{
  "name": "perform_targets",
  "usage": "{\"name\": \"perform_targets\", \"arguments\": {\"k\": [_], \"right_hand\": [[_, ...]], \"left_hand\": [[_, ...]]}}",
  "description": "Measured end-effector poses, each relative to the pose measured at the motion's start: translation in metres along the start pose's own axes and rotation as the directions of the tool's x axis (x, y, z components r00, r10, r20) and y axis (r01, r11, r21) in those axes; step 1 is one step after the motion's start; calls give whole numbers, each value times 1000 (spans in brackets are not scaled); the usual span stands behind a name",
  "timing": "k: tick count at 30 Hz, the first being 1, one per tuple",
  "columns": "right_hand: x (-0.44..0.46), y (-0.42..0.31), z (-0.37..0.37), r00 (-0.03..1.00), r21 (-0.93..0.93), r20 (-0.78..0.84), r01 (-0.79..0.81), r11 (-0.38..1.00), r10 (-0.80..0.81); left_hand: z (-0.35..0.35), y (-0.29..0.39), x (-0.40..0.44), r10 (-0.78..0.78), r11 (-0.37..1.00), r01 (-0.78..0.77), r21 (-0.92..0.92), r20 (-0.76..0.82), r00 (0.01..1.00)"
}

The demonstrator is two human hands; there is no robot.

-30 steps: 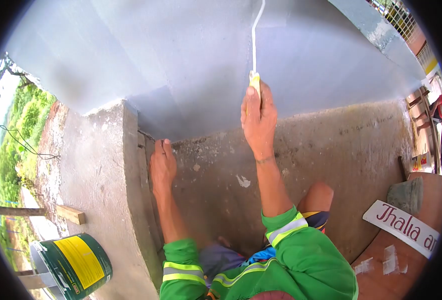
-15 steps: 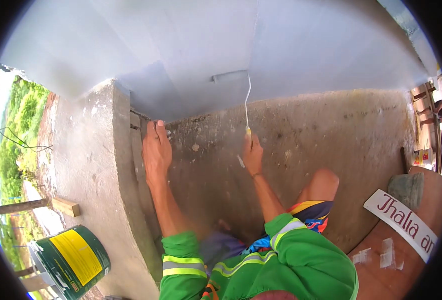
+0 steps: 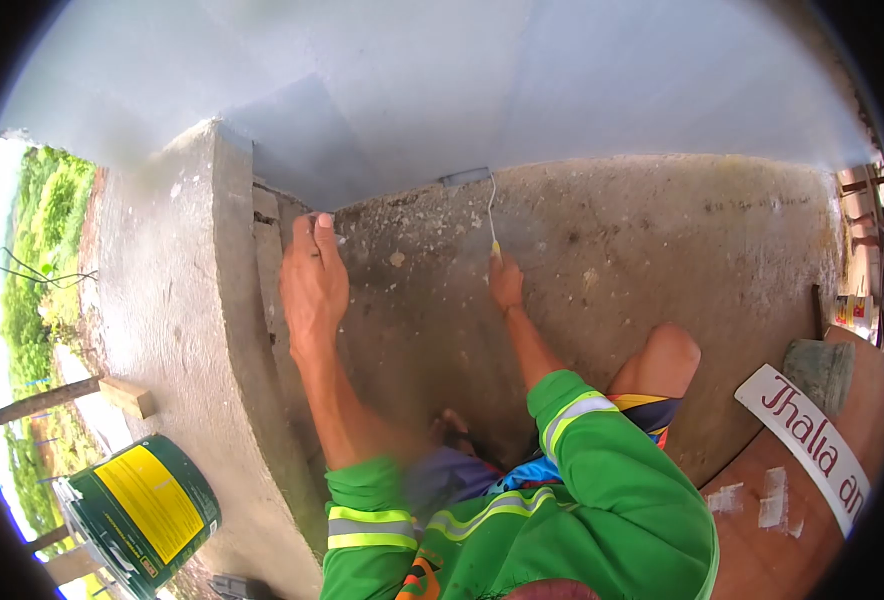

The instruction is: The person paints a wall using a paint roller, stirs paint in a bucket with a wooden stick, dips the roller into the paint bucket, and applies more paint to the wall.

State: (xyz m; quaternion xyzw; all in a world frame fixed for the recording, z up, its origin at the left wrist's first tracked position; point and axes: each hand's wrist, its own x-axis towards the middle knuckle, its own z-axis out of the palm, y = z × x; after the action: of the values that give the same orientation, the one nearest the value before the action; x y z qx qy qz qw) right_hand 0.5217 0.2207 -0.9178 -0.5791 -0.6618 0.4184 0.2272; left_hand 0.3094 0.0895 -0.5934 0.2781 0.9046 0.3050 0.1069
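Note:
My right hand (image 3: 507, 280) is wrapped round the yellow handle of a paint roller (image 3: 494, 215). The roller's head lies against the bottom edge of the grey-painted wall (image 3: 412, 90), where it meets the rough concrete floor (image 3: 602, 260). On the left, my left hand (image 3: 314, 285) is raised beside the concrete ledge, near the wall's corner. Its fingers are pressed together and bent, and whether anything is in them is hidden.
A green bucket with a yellow label (image 3: 147, 510) stands at the lower left, beyond the concrete ledge (image 3: 177, 290). A wood block (image 3: 128, 396) lies above it. At the right are a lettered sign (image 3: 807, 445), a grey-green container (image 3: 818, 375) and a small tub (image 3: 854, 311).
The roller has come down the wall to its bottom edge, with my right hand drawn back toward my body. My left hand appears larger and a little higher in view.

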Motion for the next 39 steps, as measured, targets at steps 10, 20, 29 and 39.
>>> {"name": "perform_targets", "arguments": {"k": [10,20,29,39], "right_hand": [[-34,-62,-33,991,124,-83,116,985,-106],[-83,-210,-74,987,576,78,72,814,-142],[-89,-219,17,938,423,-49,331,844,-344],[-94,-99,92,998,150,46,35,988,-43]], "left_hand": [[-6,-8,2,-45,999,45,-22,18,999],[-7,-15,13,-48,995,46,-91,-17,999],[-12,-24,11,-5,993,0,-116,-39,999],[-13,-31,7,24,992,-27,-122,-25,999]]}}
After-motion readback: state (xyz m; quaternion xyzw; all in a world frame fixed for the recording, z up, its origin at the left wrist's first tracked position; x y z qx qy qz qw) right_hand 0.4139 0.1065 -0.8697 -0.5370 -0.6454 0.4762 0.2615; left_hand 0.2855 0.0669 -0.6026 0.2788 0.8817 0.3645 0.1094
